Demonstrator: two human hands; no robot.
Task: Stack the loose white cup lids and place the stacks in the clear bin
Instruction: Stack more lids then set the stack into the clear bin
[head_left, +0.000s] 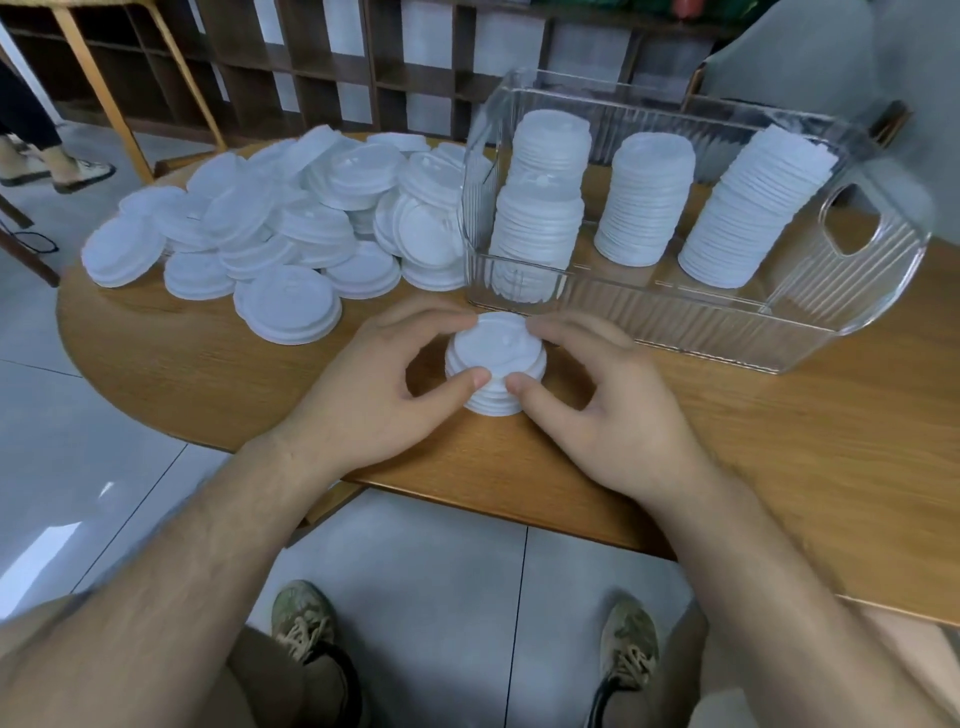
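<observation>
- The left grip (374, 400) and right grip (602, 415) both pinch the short stack of lids (493, 358). The thumbs meet on its near edge and the fingers curl over its far rim. The stack sits on the surface (208, 374) between the two grips.
- The step in hand looks like squaring and seating this stack. Press evenly from both sides so the lids nest flush; a lopsided squeeze would likely tilt the thin rims.
- The loose lids (270, 223) lie beyond and to the left of the left grip. Taking the nearest ones first would make for short reaches.
- The clear bin (701, 332) stands just beyond the right grip and holds tall stacks (644, 202). The pinched stack is far shorter, so it probably wants more lids first.
- When lifting, clasp low round the sides, hold the stack upright, and clear the bin's near wall.
</observation>
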